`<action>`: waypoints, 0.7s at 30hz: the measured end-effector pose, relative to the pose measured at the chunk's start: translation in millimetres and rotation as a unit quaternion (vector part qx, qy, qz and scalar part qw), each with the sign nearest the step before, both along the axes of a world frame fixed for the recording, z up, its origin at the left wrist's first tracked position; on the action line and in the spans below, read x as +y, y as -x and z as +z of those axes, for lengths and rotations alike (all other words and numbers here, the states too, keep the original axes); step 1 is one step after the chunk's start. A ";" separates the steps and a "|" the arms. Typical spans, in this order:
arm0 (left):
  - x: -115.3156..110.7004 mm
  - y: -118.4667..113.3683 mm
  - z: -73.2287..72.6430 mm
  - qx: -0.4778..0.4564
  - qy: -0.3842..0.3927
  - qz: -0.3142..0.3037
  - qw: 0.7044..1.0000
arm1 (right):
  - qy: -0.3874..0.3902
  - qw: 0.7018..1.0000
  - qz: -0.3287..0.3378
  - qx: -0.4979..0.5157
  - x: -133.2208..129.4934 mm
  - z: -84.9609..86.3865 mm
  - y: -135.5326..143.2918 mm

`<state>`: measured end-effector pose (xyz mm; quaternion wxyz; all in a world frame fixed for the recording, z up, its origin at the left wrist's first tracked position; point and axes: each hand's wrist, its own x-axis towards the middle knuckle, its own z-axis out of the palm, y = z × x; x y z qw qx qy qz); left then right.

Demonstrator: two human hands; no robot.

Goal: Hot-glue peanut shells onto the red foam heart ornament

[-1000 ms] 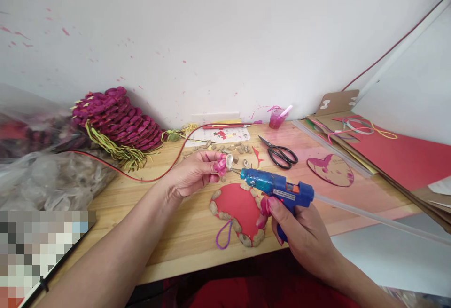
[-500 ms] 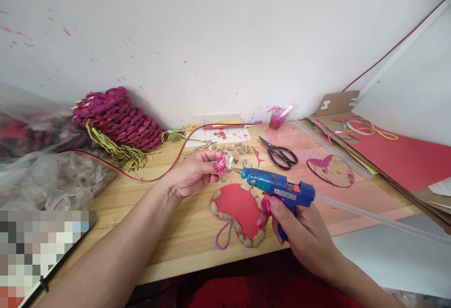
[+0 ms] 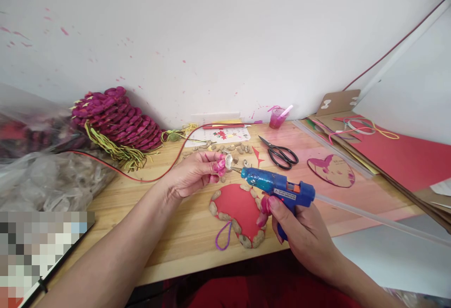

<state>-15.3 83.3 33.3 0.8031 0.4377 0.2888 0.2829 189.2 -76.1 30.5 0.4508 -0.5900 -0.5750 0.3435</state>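
Note:
My left hand (image 3: 197, 172) pinches a half peanut shell (image 3: 229, 161), its pale hollow side facing right. Wrapped round the handle of a blue glue gun (image 3: 275, 186) is my right hand (image 3: 299, 225). The gun's metal nozzle points left, at or very near the shell; whether they touch I cannot tell. A clear glue stick (image 3: 366, 216) runs out of the gun's back. Below both hands lies a red heart (image 3: 236, 207), edged with peanut shells; the gun hand covers part of its right side. A purple cord loop (image 3: 223, 236) sticks out from the heart. Pink stains mark my fingertips.
Loose peanut shells (image 3: 232, 148) lie beyond my left hand. Black scissors (image 3: 280, 153), a cup of pink paint (image 3: 278, 118) and a cardboard heart (image 3: 331, 170) are farther right. A red cord (image 3: 179, 150) crosses the table. A purple shell bundle (image 3: 118, 119) and plastic bags (image 3: 70, 176) stand left.
Almost nothing differs: both hands, the shell and the glue gun hold nearly the same positions. The view has shifted very slightly.

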 end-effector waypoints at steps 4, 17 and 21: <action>0.6 -0.1 -0.3 -0.002 0.002 -0.003 1.000 | -0.001 1.000 -0.002 0.006 -0.1 -2.0 -0.3; -1.0 1.5 6.3 0.048 -0.040 0.035 0.997 | 0.075 0.979 -0.046 0.184 11.6 -5.1 -4.8; -9.1 0.1 14.1 0.180 -0.175 0.026 0.968 | 0.067 0.952 -0.082 0.288 21.7 -7.1 -8.0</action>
